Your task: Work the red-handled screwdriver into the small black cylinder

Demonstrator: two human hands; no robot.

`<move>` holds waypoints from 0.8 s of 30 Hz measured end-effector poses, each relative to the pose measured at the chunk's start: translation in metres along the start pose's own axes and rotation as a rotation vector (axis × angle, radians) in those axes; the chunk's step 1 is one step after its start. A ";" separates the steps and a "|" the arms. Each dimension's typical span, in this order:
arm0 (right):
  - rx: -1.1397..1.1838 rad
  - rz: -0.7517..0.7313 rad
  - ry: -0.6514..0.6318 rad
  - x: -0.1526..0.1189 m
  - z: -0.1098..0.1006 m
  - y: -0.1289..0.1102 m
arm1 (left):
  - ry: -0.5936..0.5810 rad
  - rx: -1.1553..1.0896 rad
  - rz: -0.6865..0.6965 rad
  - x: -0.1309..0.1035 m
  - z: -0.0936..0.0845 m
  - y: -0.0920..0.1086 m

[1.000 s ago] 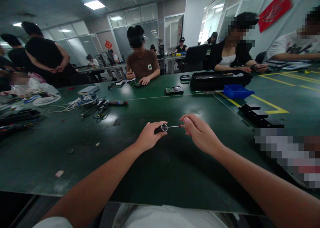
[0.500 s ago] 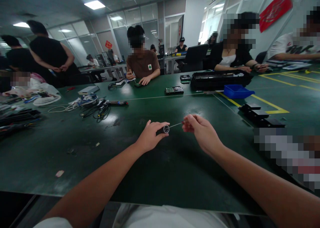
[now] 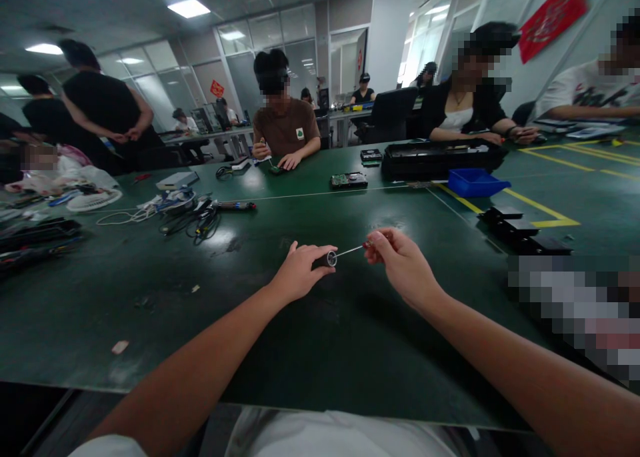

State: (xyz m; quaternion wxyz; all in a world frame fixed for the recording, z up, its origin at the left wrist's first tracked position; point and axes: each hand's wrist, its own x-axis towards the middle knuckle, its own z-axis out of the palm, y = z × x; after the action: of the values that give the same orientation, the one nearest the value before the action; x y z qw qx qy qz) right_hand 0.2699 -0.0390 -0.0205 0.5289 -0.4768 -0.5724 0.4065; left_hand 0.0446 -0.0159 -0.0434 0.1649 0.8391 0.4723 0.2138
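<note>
Just above the green table [image 3: 280,337], my left hand [image 3: 299,273] holds a small dark cylinder [image 3: 325,259] between thumb and fingers. The cylinder's round end, with a pale ring, faces right. My right hand [image 3: 393,257] is closed on a screwdriver, whose thin metal shaft [image 3: 349,251] points left and reaches the ringed end. Only a little of the reddish handle shows between the fingers. Whether the tip is inside the cylinder or only touches it is too small to tell.
Black cables [image 3: 203,220] and a dark tool [image 3: 235,206] lie left ahead. Beyond my hands are a circuit board [image 3: 349,180], a long black casing [image 3: 443,160] and a blue tray [image 3: 475,183]. Black blocks [image 3: 523,230] stand right. Several people are around the tables.
My hands have barely moved, and both keep their hold. My right hand has turned slightly around the screwdriver. At the far left, the standing people have shifted a little to the right.
</note>
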 end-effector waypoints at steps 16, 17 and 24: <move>-0.489 -0.282 -0.042 -0.008 -0.002 -0.007 | -0.079 0.050 -0.037 -0.002 0.000 0.005; -0.498 -0.280 -0.033 -0.007 -0.002 -0.007 | -0.085 0.059 -0.040 -0.001 0.000 0.005; -0.457 -0.243 -0.024 -0.008 -0.004 -0.006 | -0.104 0.070 -0.035 0.000 0.001 0.002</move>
State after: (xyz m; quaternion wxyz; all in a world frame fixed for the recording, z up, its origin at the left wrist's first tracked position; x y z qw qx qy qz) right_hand 0.2734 -0.0481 -0.0156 0.4454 -0.5067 -0.7089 0.2057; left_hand 0.0466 -0.0166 -0.0432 0.1637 0.8458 0.4848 0.1506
